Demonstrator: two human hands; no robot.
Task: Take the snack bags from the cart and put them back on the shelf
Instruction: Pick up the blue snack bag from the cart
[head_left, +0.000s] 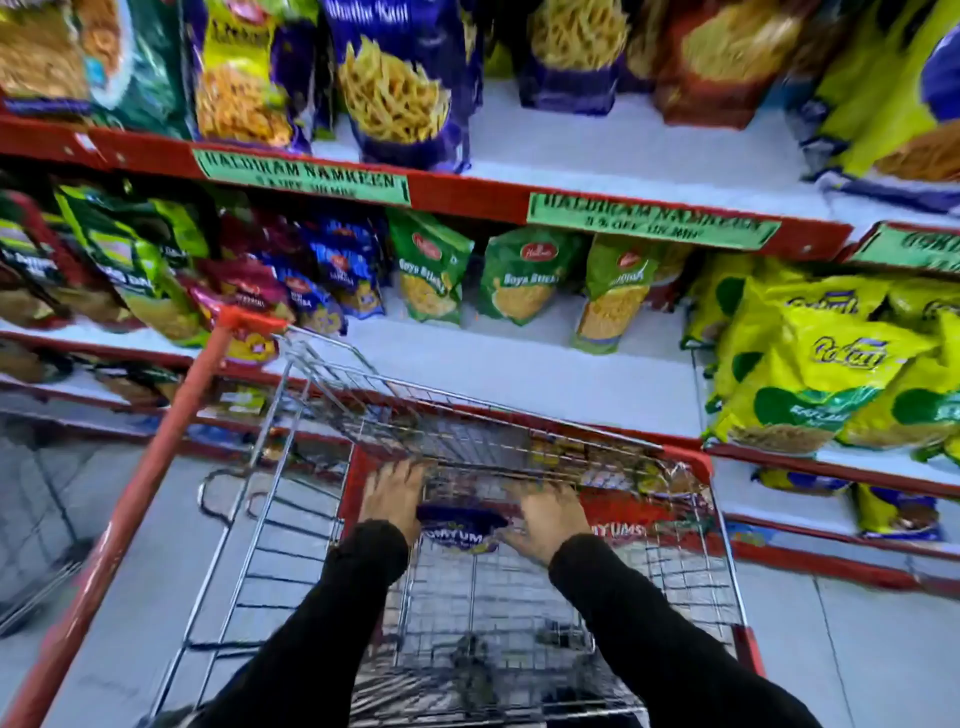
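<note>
A wire shopping cart (519, 613) with red trim stands in front of the snack shelves. At its far end lie a dark blue snack bag (460, 525) and a red snack bag (631, 514). Both of my arms, in black sleeves, reach down into the basket. My left hand (392, 496) rests on the left edge of the blue bag, fingers spread. My right hand (545, 519) presses on the blue bag's right side, next to the red bag. Whether the fingers have closed around the bag is hidden by blur.
Shelves with red edges (467, 195) hold many snack bags: green bags (519, 280) on the middle shelf, yellow bags (821, 374) at the right, blue bags (400, 88) on top. White shelf surface (519, 364) shows behind the cart. The cart's red handle bar (156, 467) runs diagonally at the left.
</note>
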